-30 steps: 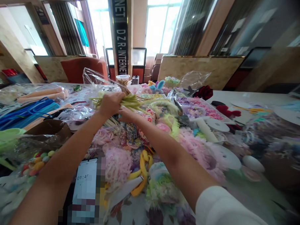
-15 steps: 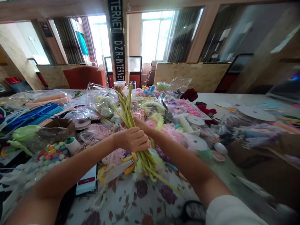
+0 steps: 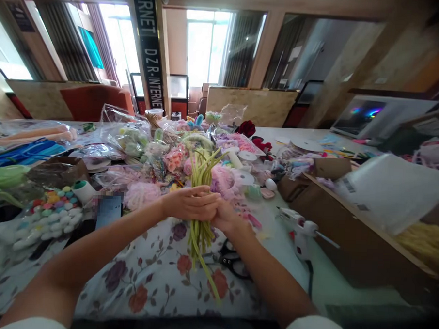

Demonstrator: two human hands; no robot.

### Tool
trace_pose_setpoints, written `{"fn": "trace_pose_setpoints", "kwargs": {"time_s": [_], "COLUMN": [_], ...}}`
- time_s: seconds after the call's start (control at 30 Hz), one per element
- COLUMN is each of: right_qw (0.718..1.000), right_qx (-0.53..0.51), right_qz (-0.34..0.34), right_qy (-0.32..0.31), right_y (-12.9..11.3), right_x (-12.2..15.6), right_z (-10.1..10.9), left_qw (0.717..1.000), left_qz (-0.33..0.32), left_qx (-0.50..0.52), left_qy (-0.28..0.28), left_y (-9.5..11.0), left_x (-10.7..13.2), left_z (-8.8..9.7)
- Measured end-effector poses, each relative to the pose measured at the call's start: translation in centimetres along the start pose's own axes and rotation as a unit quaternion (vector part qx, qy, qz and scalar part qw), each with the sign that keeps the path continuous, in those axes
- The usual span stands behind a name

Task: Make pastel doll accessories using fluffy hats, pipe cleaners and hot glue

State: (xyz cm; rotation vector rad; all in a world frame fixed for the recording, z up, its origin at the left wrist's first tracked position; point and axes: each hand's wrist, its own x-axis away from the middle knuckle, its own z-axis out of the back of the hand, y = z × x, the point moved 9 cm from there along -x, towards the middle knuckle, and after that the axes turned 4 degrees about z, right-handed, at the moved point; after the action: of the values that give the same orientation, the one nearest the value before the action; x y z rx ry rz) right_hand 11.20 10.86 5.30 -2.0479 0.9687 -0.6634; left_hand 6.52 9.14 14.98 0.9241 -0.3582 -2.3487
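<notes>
A bundle of yellow-green fuzzy stems [image 3: 202, 171] stands nearly upright in front of me, fanning out above and below my grip. My left hand [image 3: 190, 203] is wrapped across the near side of its middle, fingers together and pointing right. From the right, my right hand [image 3: 225, 215] closes on the same bundle and meets the left fingertips. One longer stem trails lower than the rest. Black-handled scissors [image 3: 233, 263] lie on the flowered cloth [image 3: 159, 278] just beneath the right forearm, which partly covers them.
Craft supplies, fluffy pink yarn [image 3: 143, 195] and plastic-wrapped flowers crowd the table behind the bundle. A glue gun [image 3: 303, 236] rests beside a cardboard box [image 3: 333, 232] on the right. At left are a phone [image 3: 109, 210], a thread spool [image 3: 84, 192] and a bag of pompoms [image 3: 57, 220].
The bundle has gone from leaning left to nearly upright and sits nearer me. My right hand has come from behind it to its right side. My view has turned right.
</notes>
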Motion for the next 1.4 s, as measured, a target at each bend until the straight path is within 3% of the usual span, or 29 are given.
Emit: {"fn": "trace_pose_setpoints", "kwargs": {"time_s": [0.1,0.17,0.23,0.3,0.37,0.4,0.47,0.53,0.6,0.77,0.9,0.97,1.1,1.4], "right_qw": [0.999,0.996,0.99,0.982,0.971,0.966,0.96,0.955,0.951,0.953,0.964,0.967,0.972,0.989], "right_qx": [0.0,0.008,0.046,0.115,0.185,0.211,0.248,0.275,0.291,0.286,0.255,0.243,0.228,0.142], "right_qz": [0.035,0.073,0.096,0.098,0.107,0.109,0.109,0.105,0.105,0.098,0.08,0.072,0.054,0.026], "right_qy": [0.015,0.054,0.097,0.113,0.109,0.098,0.072,0.046,0.032,0.014,0.008,0.007,-0.006,-0.04], "right_y": [-0.7,-2.3,-3.9,-5.0,-5.6,-5.6,-5.3,-4.9,-4.9,-5.1,-4.5,-4.1,-3.3,-2.7], "right_x": [1.3,2.0,2.4,2.3,1.6,1.2,0.1,-0.9,-1.5,-1.6,-1.1,-1.0,-1.2,-0.9], "right_z": [0.8,2.2,3.8,5.0,5.5,5.4,4.8,4.0,3.4,3.4,3.6,3.5,3.2,3.0], "left_qw": [0.984,0.971,0.965,0.94,0.904,0.893,0.895,0.913,0.916,0.876,0.854,0.844,0.82,0.822], "left_qz": [-0.14,-0.154,-0.057,0.091,0.235,0.288,0.345,0.355,0.351,0.377,0.4,0.393,0.367,0.34], "left_qx": [-0.098,-0.183,-0.226,-0.22,-0.173,-0.142,-0.066,0.025,0.109,0.251,0.319,0.348,0.399,0.399], "left_qy": [-0.056,0.0,0.118,0.243,0.314,0.317,0.274,0.202,0.163,0.168,0.095,0.108,0.186,0.224], "left_y": [2.7,2.3,-0.2,-3.7,-6.9,-8.1,-9.5,-9.7,-9.5,-10.2,-10.1,-9.8,-9.8,-10.0], "left_x": [2.3,3.6,4.5,6.0,7.7,8.2,7.9,6.6,5.3,3.0,1.8,1.7,2.1,2.6], "left_z": [-2.7,-2.0,1.3,5.5,8.2,8.6,7.7,5.5,3.7,2.2,-0.4,-1.2,-1.5,-0.5]}}
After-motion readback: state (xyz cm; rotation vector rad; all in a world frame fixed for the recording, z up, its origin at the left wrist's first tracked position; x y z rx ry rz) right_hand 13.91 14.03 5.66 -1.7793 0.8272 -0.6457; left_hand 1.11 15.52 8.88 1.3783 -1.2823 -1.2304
